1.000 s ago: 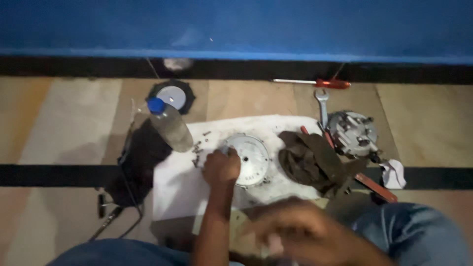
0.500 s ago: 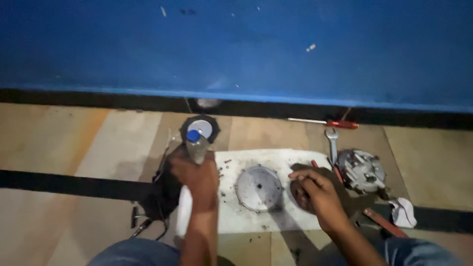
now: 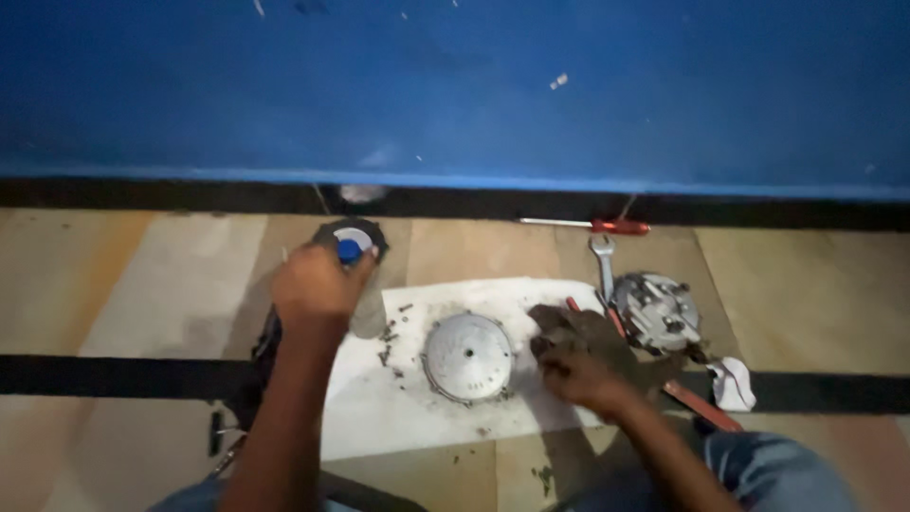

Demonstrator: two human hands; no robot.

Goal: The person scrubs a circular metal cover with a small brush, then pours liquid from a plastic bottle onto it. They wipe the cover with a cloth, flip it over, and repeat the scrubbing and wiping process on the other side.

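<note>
Here, places are given from the round metal cover (image 3: 467, 357) lying on the white sheet (image 3: 379, 417).
Left hand: the left hand (image 3: 318, 284) sits up and to the left of the cover, fingers wrapped around a clear plastic bottle (image 3: 365, 308) just under its blue cap (image 3: 349, 251).
Right hand: the right hand (image 3: 578, 374) lies just right of the cover, fingers curled into a dark greasy rag (image 3: 578, 332).
Arm pose: both forearms reach forward from the bottom edge, left nearly straight, right angled inward.
Doing it well: judging by the grip, a firm hold low on the neck keeps the bottle upright; bunching the rag tight gives a cleaner wipe.
Farther right of the cover: a round metal assembly (image 3: 657, 311), a spanner (image 3: 603, 263), a red-handled screwdriver (image 3: 592, 226).
</note>
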